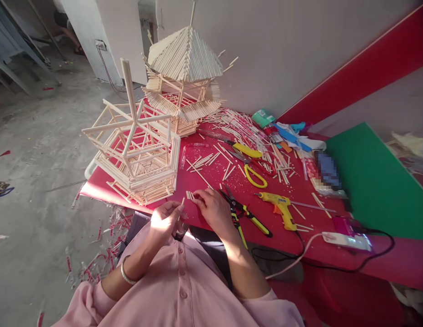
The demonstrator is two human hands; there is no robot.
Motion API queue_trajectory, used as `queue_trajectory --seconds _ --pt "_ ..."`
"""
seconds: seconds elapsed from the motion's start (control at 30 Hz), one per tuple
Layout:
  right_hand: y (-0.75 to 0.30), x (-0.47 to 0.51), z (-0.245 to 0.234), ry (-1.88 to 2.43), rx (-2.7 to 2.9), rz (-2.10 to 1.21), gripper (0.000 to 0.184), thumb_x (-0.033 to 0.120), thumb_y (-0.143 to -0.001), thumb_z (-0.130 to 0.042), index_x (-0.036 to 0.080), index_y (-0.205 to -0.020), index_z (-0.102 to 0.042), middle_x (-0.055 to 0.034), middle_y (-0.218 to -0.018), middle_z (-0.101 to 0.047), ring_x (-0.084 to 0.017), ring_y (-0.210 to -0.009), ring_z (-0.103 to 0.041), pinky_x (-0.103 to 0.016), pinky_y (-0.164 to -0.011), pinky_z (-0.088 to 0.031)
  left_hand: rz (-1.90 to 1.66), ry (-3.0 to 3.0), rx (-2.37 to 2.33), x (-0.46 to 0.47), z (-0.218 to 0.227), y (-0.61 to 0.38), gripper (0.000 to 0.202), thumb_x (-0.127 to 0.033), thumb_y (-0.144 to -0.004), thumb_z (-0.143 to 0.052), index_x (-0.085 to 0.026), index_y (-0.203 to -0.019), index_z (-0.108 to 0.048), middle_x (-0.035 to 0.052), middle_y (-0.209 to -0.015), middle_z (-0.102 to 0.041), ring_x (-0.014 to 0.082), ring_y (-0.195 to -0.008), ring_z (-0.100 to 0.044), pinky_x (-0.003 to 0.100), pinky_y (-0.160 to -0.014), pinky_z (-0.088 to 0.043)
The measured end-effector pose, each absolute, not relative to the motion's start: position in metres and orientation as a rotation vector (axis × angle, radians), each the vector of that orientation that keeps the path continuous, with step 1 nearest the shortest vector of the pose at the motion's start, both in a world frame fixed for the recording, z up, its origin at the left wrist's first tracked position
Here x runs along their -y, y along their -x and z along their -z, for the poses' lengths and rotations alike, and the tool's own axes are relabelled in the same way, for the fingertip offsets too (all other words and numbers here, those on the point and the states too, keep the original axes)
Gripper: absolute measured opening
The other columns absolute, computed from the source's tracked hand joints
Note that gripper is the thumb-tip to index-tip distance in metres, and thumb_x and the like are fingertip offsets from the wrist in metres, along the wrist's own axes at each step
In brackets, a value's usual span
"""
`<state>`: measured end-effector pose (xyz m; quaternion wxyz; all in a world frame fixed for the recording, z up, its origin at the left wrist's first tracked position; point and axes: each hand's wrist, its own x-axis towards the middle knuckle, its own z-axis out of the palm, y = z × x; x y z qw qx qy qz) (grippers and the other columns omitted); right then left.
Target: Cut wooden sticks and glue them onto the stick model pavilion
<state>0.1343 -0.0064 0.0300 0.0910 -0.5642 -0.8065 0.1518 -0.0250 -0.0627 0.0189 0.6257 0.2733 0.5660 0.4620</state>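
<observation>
Between the thumb and fingers of my left hand (pixel 166 219) is a short pale wooden stick (pixel 183 201), held nearly upright. My right hand (pixel 214 210) has its fingers curled in at the end of a small row of short wooden sticks (pixel 189 195) by the table's front edge. Its fingertips partly hide that row. Left of my hands stands an open hexagonal stick frame (pixel 134 181) with a tall post. Black-and-yellow cutting pliers (pixel 248 215) lie just right of my right hand. Farther right rests a yellow glue gun (pixel 278 209).
A roofed stick pavilion (pixel 186 59) stands at the back of the red table (pixel 211 172). Loose sticks (pixel 245 127) and yellow-handled scissors (pixel 255 175) lie in the middle. A power strip (pixel 347 240) with trailing cables and a green board (pixel 378 186) are at right. Wrappers (pixel 105 245) litter the floor.
</observation>
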Motion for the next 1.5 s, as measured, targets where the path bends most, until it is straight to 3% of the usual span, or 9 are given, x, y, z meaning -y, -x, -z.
queue_trajectory --seconds 0.3,0.4,0.57,0.7,0.8,0.9,0.97,1.17,1.5 --pt "-0.127 0.005 -0.04 1.729 2.422 -0.371 0.015 0.027 -0.094 -0.055 0.022 -0.101 -0.067 -0.0057 -0.096 -0.07 -0.02 -0.093 -0.063 -0.028 -0.077 -0.041 -1.056 -0.642 -1.3 0.063 -0.017 0.02 0.04 -0.054 -0.069 -0.072 -0.016 -0.076 -0.06 -0.0027 -0.053 -0.063 0.0084 -0.03 -0.049 0.019 -0.028 -0.031" --pt "-0.118 0.002 -0.047 1.793 2.497 -0.278 0.018 0.025 -0.094 -0.051 0.02 -0.099 -0.068 -0.0083 -0.095 -0.072 -0.021 -0.09 -0.065 -0.028 -0.073 -0.042 -1.051 -0.651 -1.303 0.064 -0.018 0.019 0.04 -0.054 -0.07 -0.072 -0.016 -0.075 -0.061 -0.0038 -0.048 -0.06 0.0086 -0.03 -0.048 0.019 -0.029 -0.032" --pt "-0.112 -0.004 -0.06 1.906 2.65 -0.243 0.021 0.015 -0.089 -0.05 0.014 -0.09 -0.07 -0.0139 -0.087 -0.073 -0.023 -0.083 -0.069 -0.029 -0.068 -0.044 -1.093 -0.631 -1.305 0.062 -0.021 0.018 0.043 -0.056 -0.067 -0.074 -0.016 -0.074 -0.06 -0.0015 -0.055 -0.065 0.0069 -0.029 -0.047 0.019 -0.029 -0.03" --pt "-0.126 -0.008 -0.056 1.947 2.423 -0.465 0.015 0.016 -0.082 -0.057 0.017 -0.088 -0.071 -0.0108 -0.087 -0.074 -0.023 -0.083 -0.069 -0.031 -0.073 -0.047 -1.113 -0.625 -1.278 0.06 -0.021 0.016 0.045 -0.057 -0.067 -0.075 -0.015 -0.076 -0.061 -0.0014 -0.055 -0.064 0.0064 -0.029 -0.046 0.019 -0.029 -0.029" --pt "-0.138 -0.003 -0.048 1.711 2.001 -0.959 0.012 0.026 -0.082 -0.062 0.019 -0.088 -0.07 -0.0056 -0.084 -0.075 -0.019 -0.08 -0.068 -0.029 -0.074 -0.049 -1.118 -0.634 -1.234 0.06 -0.02 0.013 0.044 -0.056 -0.068 -0.074 -0.015 -0.078 -0.062 -0.002 -0.054 -0.063 0.0076 -0.031 -0.049 0.019 -0.03 -0.03" --pt "-0.142 0.005 -0.041 1.432 1.62 -1.399 0.025 0.042 -0.082 -0.064 0.019 -0.087 -0.07 -0.0036 -0.083 -0.074 -0.017 -0.075 -0.067 -0.028 -0.07 -0.051 -1.1 -0.65 -1.21 0.059 -0.019 0.01 0.043 -0.056 -0.072 -0.072 -0.015 -0.083 -0.064 -0.0048 -0.045 -0.057 0.0089 -0.031 -0.049 0.018 -0.032 -0.03" --pt "-0.141 0.01 -0.039 1.336 1.517 -1.522 0.028 0.046 -0.08 -0.066 0.018 -0.085 -0.071 -0.0031 -0.082 -0.074 -0.017 -0.076 -0.066 -0.028 -0.073 -0.051 -1.079 -0.675 -1.212 0.058 -0.021 0.01 0.044 -0.057 -0.073 -0.071 -0.015 -0.085 -0.064 -0.0052 -0.041 -0.055 0.0096 -0.032 -0.05 0.018 -0.032 -0.031" --pt "-0.141 0.012 -0.041 1.298 1.578 -1.497 0.024 0.041 -0.082 -0.066 0.019 -0.086 -0.075 -0.0036 -0.084 -0.075 -0.019 -0.083 -0.067 -0.031 -0.081 -0.05 -1.033 -0.741 -1.242 0.056 -0.028 0.011 0.045 -0.059 -0.073 -0.07 -0.015 -0.074 -0.063 -0.0032 -0.041 -0.056 0.0096 -0.032 -0.049 0.019 -0.033 -0.033" --pt "-0.142 0.013 -0.048 1.315 1.597 -1.41 0.02 0.038 -0.079 -0.069 0.019 -0.078 -0.075 -0.0031 -0.078 -0.074 -0.018 -0.076 -0.066 -0.029 -0.076 -0.049 -1.012 -0.747 -1.245 0.055 -0.028 0.009 0.043 -0.056 -0.074 -0.071 -0.014 -0.073 -0.066 -0.0022 -0.041 -0.057 0.0071 -0.031 -0.045 0.017 -0.033 -0.03"
